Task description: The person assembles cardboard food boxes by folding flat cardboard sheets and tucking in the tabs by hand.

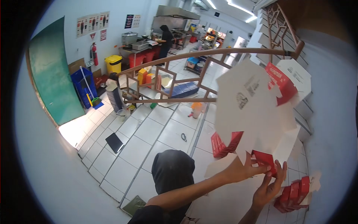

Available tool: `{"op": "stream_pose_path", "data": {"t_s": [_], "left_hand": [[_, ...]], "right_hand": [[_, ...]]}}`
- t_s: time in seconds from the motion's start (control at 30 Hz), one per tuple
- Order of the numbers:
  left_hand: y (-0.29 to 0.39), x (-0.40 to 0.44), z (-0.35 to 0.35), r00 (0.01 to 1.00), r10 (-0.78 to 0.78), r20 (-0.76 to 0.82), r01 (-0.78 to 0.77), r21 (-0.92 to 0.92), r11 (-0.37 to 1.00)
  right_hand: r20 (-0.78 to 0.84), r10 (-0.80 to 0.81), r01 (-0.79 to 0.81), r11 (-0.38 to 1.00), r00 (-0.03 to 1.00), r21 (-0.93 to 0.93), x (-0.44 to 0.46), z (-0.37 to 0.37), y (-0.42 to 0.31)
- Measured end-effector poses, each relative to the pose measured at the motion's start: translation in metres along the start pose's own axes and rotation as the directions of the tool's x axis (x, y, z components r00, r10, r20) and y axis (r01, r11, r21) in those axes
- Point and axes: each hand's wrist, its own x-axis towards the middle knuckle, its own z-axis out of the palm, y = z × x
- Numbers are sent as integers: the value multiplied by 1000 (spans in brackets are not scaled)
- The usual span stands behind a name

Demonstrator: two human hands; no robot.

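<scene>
Both hands are at the near red panel of a partly folded white-and-red carton (257,112). My left hand (244,170) reaches in from the left, its fingers closed on the panel's edge. Just right of it, my right hand (271,184) pinches the same red panel with thumb and fingers. The carton's large white face, with small printed marks, stands up beyond my hands. Behind its upper right side is another white-and-red carton piece (298,76). Nested red cartons (223,145) lie left of the held one, and another red stack (292,196) sits at lower right.
A brown metal railing (179,56) crosses ahead above tiled steps. A black tablet-like item (114,143), a cable (183,137) and an orange-topped cup (196,111) lie on them. Dark cloth (173,171) bulges below. A person (166,41) in black stands by the kitchen counter.
</scene>
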Motion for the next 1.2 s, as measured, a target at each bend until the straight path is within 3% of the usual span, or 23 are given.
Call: {"op": "stream_pose_path", "data": {"t_s": [0.03, 0.23, 0.3, 0.43, 0.53, 0.6, 0.67, 0.77, 0.97, 1.07, 1.2], "left_hand": [[-2, 1, 1, 1000, 9, -12, -9, 13, 1000], [-3, 2, -2, 1000, 14, 10, -14, -38, 999], [-6, 2, -4, 1000, -11, 8, 11, -30, 1000], [-5, 2, -1, 1000, 7, 1, -7, 0, 1000], [2, 0, 0, 1000, 1, 1, -1, -42, 999], [-4, 4, -6, 999, -12, -30, 16, 159, 987], [-4, 3, -7, 999, 3, -42, 5, 187, 982], [9, 1, -2, 998, 49, -45, -48, 31, 998], [-19, 2, 2, 1000, 18, -10, -17, 16, 1000], [-15, 1, 2, 998, 57, -18, -56, 66, 996], [-20, -1, 0, 996, 44, 84, -55, 140, 989]], "right_hand": [[15, 63, -64, 996, 998, 55, -1, 1, -2], [174, -49, 73, 988, 984, -135, -5, -2, -3], [205, -40, 62, 993, 978, -102, -6, -3, -3], [177, -11, 3, 999, 984, 45, -8, -2, 4], [-3, 93, -89, 959, 996, 267, -8, 5, 2], [-76, 185, -140, 908, 980, 395, -7, 6, 5], [-72, 248, -193, 880, 966, 434, -9, 1, 14], [-106, 283, -196, 846, 953, 495, -8, 5, 12], [-206, 224, -145, 929, 953, 339, -8, 11, 5], [-181, 199, -133, 936, 963, 326, -8, 8, 7], [-102, 38, -28, 994, 994, 105, -6, 5, 3]]}}
